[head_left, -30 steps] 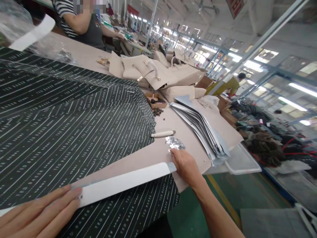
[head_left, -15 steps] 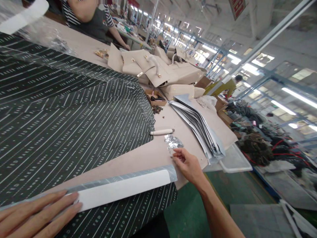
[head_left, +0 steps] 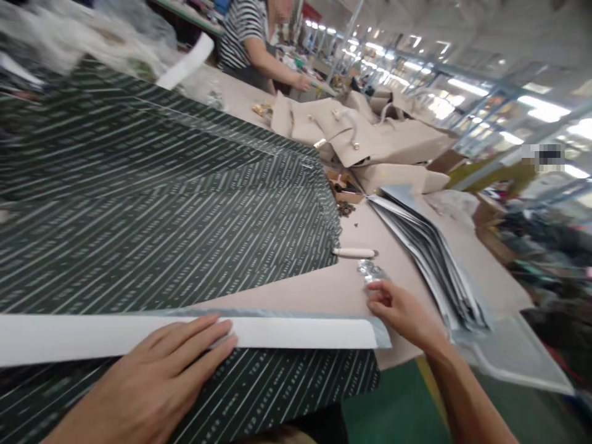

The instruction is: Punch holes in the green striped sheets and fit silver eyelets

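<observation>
Left hand (head_left: 157,376) rests, fingers extended, on long flat white strip (head_left: 300,333); right hand (head_left: 407,311) curls beside small shiny silver pieces (head_left: 370,271), grasp unclear. Probably pick-up step; calls for fine pinch.

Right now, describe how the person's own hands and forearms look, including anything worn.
The left hand and right hand are bare, without gloves. The right forearm shows no sleeve. Blur leaves finer detail unclear.
</observation>
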